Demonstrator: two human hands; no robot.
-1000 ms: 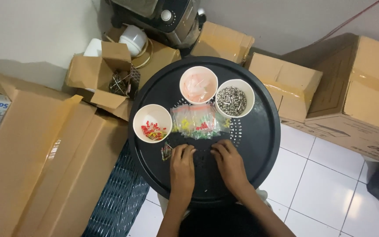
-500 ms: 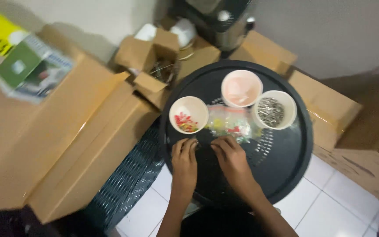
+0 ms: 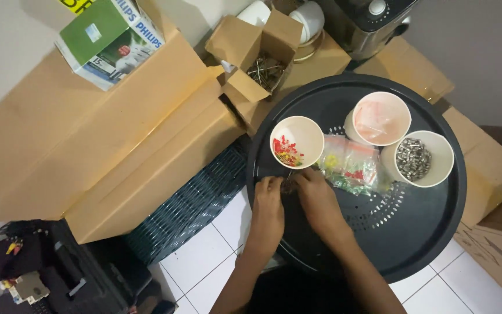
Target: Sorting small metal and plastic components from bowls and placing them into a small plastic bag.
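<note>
A round black tray (image 3: 431,244) carries three white paper cups. One cup (image 3: 296,142) holds red and yellow LEDs, another (image 3: 382,118) holds pinkish plastic bags, and the third (image 3: 416,158) holds small metal parts. Clear bags of coloured LEDs (image 3: 352,168) lie between the cups. My left hand (image 3: 268,203) and my right hand (image 3: 319,197) meet at the tray's left side, just below the LED cup. The fingertips of both pinch a small dark bundle of LEDs (image 3: 289,185), which the fingers partly hide.
Large cardboard boxes (image 3: 88,139) fill the left, with a green and white printed carton (image 3: 108,35) on top. A small open box of metal pins (image 3: 265,67) sits by the tray. A teal woven basket (image 3: 187,203) stands underneath, a black appliance (image 3: 373,17) behind, and white floor tiles (image 3: 198,261) below.
The view has swung left, so the tray now sits further right. Both hands moved to the tray's left side and closed on the small LED bundle that lay beside my left hand.
</note>
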